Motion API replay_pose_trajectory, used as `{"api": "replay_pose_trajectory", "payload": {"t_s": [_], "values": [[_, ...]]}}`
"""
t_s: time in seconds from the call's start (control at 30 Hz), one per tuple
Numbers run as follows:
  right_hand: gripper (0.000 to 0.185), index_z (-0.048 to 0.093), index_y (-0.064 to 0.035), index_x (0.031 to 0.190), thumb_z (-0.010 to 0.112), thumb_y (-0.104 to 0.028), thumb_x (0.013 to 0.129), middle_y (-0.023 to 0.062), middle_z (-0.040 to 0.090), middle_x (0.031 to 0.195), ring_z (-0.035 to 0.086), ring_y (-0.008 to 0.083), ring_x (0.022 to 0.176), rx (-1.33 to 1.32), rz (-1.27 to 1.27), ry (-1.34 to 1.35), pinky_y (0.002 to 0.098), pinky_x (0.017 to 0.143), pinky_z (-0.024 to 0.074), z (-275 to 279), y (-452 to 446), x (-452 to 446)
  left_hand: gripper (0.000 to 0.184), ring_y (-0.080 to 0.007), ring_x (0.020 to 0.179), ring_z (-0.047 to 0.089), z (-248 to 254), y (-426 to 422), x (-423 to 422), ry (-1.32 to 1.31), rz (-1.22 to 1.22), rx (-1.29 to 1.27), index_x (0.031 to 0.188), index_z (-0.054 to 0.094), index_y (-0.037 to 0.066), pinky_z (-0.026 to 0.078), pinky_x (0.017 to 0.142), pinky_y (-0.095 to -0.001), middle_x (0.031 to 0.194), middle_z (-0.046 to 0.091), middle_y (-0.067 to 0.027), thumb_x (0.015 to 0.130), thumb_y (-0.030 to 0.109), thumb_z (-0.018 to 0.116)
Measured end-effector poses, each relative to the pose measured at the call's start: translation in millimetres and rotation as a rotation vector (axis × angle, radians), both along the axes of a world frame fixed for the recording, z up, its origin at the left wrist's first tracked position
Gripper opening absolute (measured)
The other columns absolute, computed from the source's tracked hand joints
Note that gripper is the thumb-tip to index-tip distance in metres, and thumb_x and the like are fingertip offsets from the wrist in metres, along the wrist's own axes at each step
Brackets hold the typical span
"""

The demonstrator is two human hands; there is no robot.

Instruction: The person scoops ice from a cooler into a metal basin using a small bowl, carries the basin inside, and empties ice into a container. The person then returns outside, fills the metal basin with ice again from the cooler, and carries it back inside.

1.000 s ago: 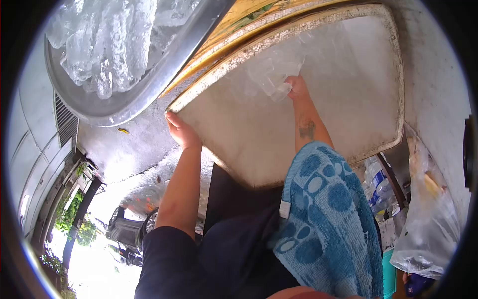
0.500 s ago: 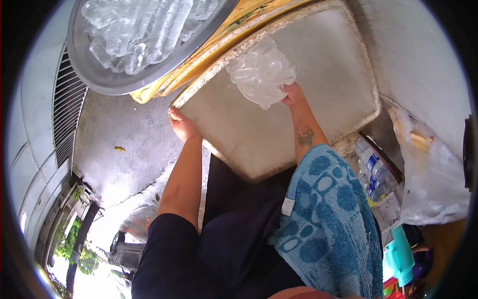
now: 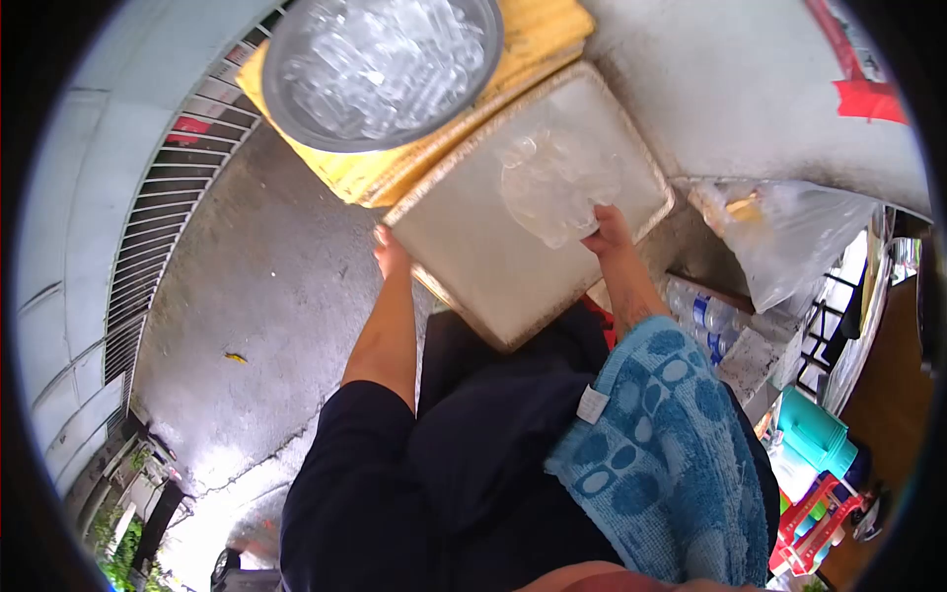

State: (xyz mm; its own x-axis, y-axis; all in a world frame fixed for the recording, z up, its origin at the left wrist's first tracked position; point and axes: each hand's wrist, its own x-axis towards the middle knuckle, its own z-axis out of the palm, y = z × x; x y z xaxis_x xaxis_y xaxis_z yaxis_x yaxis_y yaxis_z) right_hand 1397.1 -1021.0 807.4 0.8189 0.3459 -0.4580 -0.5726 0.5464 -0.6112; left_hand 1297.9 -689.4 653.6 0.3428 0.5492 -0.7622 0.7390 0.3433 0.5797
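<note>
My left hand (image 3: pixel 393 255) is closed on the left edge of a large off-white, lid-like panel (image 3: pixel 473 266) with a worn, stained rim. In my right hand (image 3: pixel 610 230) is a clear plastic container (image 3: pixel 552 202), held by its near edge over the panel. Whether it is a bag or a scoop I cannot tell, and its contents are hard to make out. Beyond the panel, a grey round basin (image 3: pixel 286 113) full of clear ice pieces (image 3: pixel 385 64) rests on a yellow board-like surface (image 3: pixel 547 35).
A blue patterned towel (image 3: pixel 651 424) hangs over my right shoulder and upper arm. To the right are a clear plastic bag (image 3: pixel 779 237), plastic bottles (image 3: pixel 705 311) and a turquoise container (image 3: pixel 814 434). Grey concrete floor (image 3: pixel 247 296) and a barred grille (image 3: pixel 158 237) lie left.
The view has shifted back, showing more of the basin and yellow surface. My right hand's clear container shows fewer distinct ice pieces than before. Both hands keep their hold.
</note>
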Motion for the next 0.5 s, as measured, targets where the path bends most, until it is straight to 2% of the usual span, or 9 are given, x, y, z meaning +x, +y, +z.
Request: {"api": "replay_pose_trajectory", "payload": {"t_s": [0.07, 0.13, 0.2, 0.27, 0.33, 0.37, 0.4, 0.47, 0.5], "values": [[0.052, 0.039, 0.0039, 0.120, 0.046, -0.005, 0.070, 0.0164, 0.049, 0.117, 0.048, 0.0299, 0.108, -0.003, 0.016, -0.010, 0.0430, 0.092, 0.0384, 33, 18, 9, 0.088, -0.0327, 0.116, 0.038, 20, 14, -6, 0.210, -0.138, 0.002, 0.128, 0.025, -0.004, 0.039, 0.085, -0.0417, 0.128, 0.036, -0.0210, 0.076, 0.066, 0.036], [0.046, 0.041, 0.0063, 0.117, 0.042, -0.004, 0.072, 0.0176, 0.048, 0.118, 0.047, 0.0298, 0.109, 0.017, 0.070, -0.038, 0.0422, 0.093, 0.0383, 71, 37, 20, 0.083, -0.0331, 0.112, 0.040, -18, 29, -28, 0.095, -0.240, 0.148, 0.128, 0.027, -0.002, 0.043, 0.073, -0.0471, 0.127, 0.037, -0.0184, 0.076, 0.062, 0.042], [0.051, 0.039, 0.0047, 0.119, 0.041, 0.000, 0.068, 0.0174, 0.048, 0.118, 0.047, 0.0311, 0.108, -0.022, 0.054, -0.109, 0.0443, 0.092, 0.0392, 113, 70, 33, 0.081, -0.0367, 0.118, 0.035, 3, 38, -48, 0.086, -0.188, 0.123, 0.127, 0.031, 0.003, 0.031, 0.096, -0.0429, 0.128, 0.035, -0.0224, 0.071, 0.058, 0.051], [0.057, 0.036, 0.0030, 0.121, 0.040, 0.004, 0.064, 0.0171, 0.047, 0.118, 0.048, 0.0325, 0.108, -0.061, 0.035, -0.167, 0.0465, 0.090, 0.0401, 137, 99, 50, 0.080, -0.0339, 0.114, 0.039, -7, 56, -68, 0.068, -0.236, -0.010, 0.127, 0.031, 0.003, 0.035, 0.092, -0.0425, 0.126, 0.037, -0.0211, 0.071, 0.055, 0.055], [0.063, 0.033, 0.0016, 0.123, 0.038, 0.006, 0.061, 0.0189, 0.043, 0.121, 0.045, 0.0359, 0.110, 0.019, 0.178, -0.169, 0.0530, 0.089, 0.0389, 152, 124, 72, 0.079, -0.0320, 0.112, 0.040, 29, 62, -83, 0.090, -0.171, -0.091, 0.127, 0.030, 0.003, 0.036, 0.088, -0.0435, 0.125, 0.037, -0.0200, 0.071, 0.053, 0.056], [0.063, 0.033, 0.0016, 0.123, 0.038, 0.006, 0.061, 0.0189, 0.043, 0.121, 0.045, 0.0359, 0.110, 0.022, 0.187, -0.178, 0.0530, 0.089, 0.0389, 164, 140, 77, 0.078, -0.0301, 0.110, 0.041, 44, 64, -89, 0.124, -0.116, -0.177, 0.127, 0.030, 0.004, 0.038, 0.085, -0.0444, 0.124, 0.037, -0.0188, 0.071, 0.051, 0.057], [0.066, 0.031, -0.0005, 0.124, 0.036, 0.007, 0.059, 0.0196, 0.041, 0.122, 0.043, 0.0391, 0.110, -0.019, 0.167, -0.148, 0.0583, 0.086, 0.0376, 183, 162, 77, 0.078, -0.0301, 0.110, 0.041, 50, 67, -92, 0.116, -0.107, -0.173, 0.127, 0.030, 0.004, 0.038, 0.085, -0.0444, 0.124, 0.037, -0.0188, 0.071, 0.051, 0.057], [0.069, 0.029, -0.0026, 0.125, 0.035, 0.008, 0.057, 0.0204, 0.039, 0.123, 0.042, 0.0424, 0.110, -0.051, 0.156, -0.125, 0.0636, 0.084, 0.0364, 194, 185, 91, 0.075, -0.0285, 0.108, 0.040, 58, 75, -95, -0.115, 0.020, -0.209, 0.128, 0.028, 0.004, 0.039, 0.079, -0.0473, 0.125, 0.035, -0.0178, 0.074, 0.047, 0.057], [0.070, 0.028, -0.0050, 0.125, 0.034, 0.008, 0.056, 0.0211, 0.038, 0.123, 0.040, 0.0460, 0.109, -0.076, 0.161, -0.124, 0.0676, 0.080, 0.0351, 188, 194, 102, 0.074, -0.0270, 0.105, 0.041, 73, 78, -85, -0.209, -0.003, -0.126, 0.129, 0.027, 0.006, 0.039, 0.077, -0.0463, 0.121, 0.039, -0.0148, 0.074, 0.047, 0.056]]}}
